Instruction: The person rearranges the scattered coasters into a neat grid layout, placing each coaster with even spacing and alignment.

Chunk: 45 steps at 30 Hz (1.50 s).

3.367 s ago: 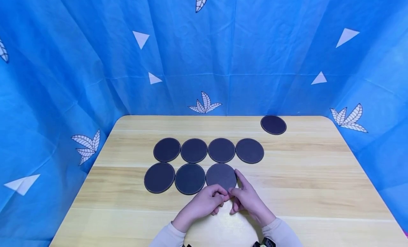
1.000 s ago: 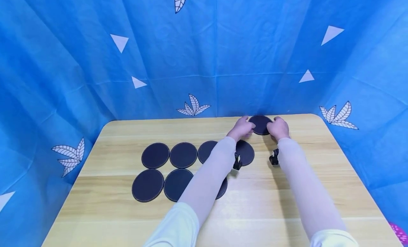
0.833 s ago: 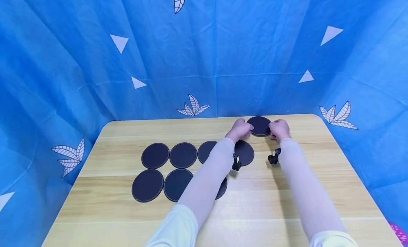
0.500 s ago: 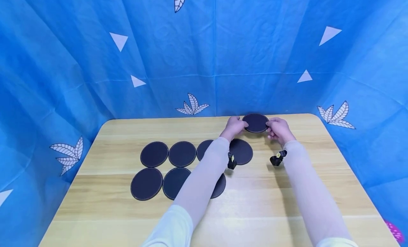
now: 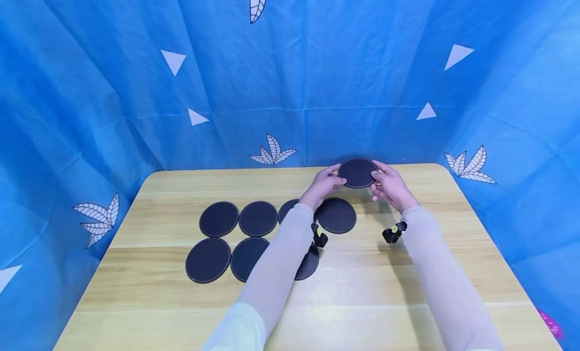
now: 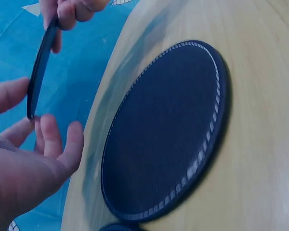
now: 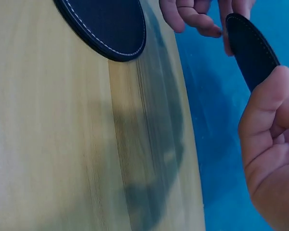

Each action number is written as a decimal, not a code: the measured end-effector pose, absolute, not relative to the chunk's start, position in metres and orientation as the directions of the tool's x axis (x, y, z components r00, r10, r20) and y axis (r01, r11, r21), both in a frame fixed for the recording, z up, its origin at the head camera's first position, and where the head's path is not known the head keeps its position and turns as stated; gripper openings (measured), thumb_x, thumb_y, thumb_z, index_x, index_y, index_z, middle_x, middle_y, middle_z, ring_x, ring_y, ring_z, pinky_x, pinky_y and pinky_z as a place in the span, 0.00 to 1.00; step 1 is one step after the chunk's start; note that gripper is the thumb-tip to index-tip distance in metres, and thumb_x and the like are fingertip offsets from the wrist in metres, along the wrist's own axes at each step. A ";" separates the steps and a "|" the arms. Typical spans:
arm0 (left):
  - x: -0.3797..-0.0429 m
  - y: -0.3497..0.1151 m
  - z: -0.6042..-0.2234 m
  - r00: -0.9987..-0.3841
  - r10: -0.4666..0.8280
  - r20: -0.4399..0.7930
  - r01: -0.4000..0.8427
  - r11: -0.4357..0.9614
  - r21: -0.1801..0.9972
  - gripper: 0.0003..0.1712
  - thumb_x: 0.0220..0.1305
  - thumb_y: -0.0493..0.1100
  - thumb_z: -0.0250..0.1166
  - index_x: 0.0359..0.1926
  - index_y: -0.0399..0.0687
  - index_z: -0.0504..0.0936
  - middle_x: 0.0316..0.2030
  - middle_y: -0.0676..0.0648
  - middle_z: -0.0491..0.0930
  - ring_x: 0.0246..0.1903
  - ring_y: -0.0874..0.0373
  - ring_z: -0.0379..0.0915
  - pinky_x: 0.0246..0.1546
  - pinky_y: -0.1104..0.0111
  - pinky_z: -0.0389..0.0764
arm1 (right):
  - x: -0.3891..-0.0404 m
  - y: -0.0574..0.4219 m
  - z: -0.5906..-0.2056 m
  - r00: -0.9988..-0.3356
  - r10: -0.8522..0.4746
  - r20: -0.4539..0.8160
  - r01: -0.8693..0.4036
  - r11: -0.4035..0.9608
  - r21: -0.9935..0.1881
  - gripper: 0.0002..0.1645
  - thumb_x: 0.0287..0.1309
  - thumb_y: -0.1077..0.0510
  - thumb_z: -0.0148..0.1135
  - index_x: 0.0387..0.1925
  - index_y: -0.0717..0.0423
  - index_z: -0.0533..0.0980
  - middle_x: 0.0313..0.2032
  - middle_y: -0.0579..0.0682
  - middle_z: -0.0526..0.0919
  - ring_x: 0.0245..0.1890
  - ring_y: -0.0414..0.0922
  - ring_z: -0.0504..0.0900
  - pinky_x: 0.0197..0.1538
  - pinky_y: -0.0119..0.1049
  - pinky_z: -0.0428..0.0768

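Between both hands, at the far side of the table, a round dark coaster (image 5: 357,173) with a stitched rim is held up off the wood. My left hand (image 5: 320,186) pinches its left edge, thumb on top. The opposite edge is gripped by my right hand (image 5: 392,187). Seen from the left wrist, this held coaster (image 6: 41,72) is almost edge-on, and the fingers of the left hand (image 6: 26,178) lie beneath it. In the right wrist view the right thumb (image 7: 272,94) presses on the coaster's face (image 7: 250,55).
Several matching coasters lie flat in two rows. The back row ends at a coaster (image 5: 336,215) just before the hands; the front row ends at one (image 5: 308,263) partly hidden by the left sleeve (image 5: 276,270). A blue curtain (image 5: 254,89) hangs behind the wooden table (image 5: 362,300).
Both hands left the front row's right-hand coaster and reached to the lone coaster at the far right. They have taken hold of it, lifted it and brought it slightly left.
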State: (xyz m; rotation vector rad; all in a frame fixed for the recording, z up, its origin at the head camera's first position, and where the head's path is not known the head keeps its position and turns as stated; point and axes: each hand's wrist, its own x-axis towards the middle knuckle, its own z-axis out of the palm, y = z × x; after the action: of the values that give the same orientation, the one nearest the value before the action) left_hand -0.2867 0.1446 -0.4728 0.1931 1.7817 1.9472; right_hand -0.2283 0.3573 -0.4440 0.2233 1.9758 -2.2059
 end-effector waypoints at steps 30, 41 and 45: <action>-0.242 0.084 -0.455 -0.729 0.666 -0.157 -0.260 -0.058 0.964 0.47 0.73 0.31 0.56 0.82 0.67 0.45 0.30 0.42 0.82 0.18 0.58 0.70 0.34 0.66 0.83 | -0.173 0.307 -0.431 -0.990 -0.061 -0.128 0.131 -0.046 -0.990 0.37 0.79 0.60 0.43 0.82 0.48 0.44 0.19 0.49 0.67 0.18 0.38 0.67 0.16 0.31 0.71; -0.206 0.075 -0.442 -0.741 0.651 -0.166 -0.233 -0.017 0.972 0.48 0.72 0.31 0.58 0.81 0.67 0.46 0.28 0.41 0.80 0.16 0.58 0.61 0.27 0.68 0.81 | -0.142 0.299 -0.430 -0.990 -0.067 -0.127 0.127 -0.005 -0.992 0.37 0.79 0.60 0.42 0.81 0.52 0.42 0.18 0.50 0.67 0.16 0.38 0.66 0.16 0.32 0.70; -0.187 0.074 -0.446 -0.751 0.630 -0.198 -0.241 0.017 0.970 0.48 0.72 0.31 0.58 0.81 0.67 0.46 0.28 0.39 0.80 0.16 0.58 0.60 0.26 0.68 0.81 | -0.124 0.297 -0.436 -0.988 -0.067 -0.143 0.142 0.013 -0.990 0.37 0.79 0.61 0.42 0.81 0.53 0.43 0.19 0.50 0.68 0.15 0.38 0.66 0.15 0.32 0.70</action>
State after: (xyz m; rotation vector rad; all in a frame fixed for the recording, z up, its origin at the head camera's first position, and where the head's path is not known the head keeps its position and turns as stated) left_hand -0.1866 0.0740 -0.4462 0.4004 1.6784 1.8006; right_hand -0.1240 0.2971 -0.4362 0.0798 2.1241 -2.1067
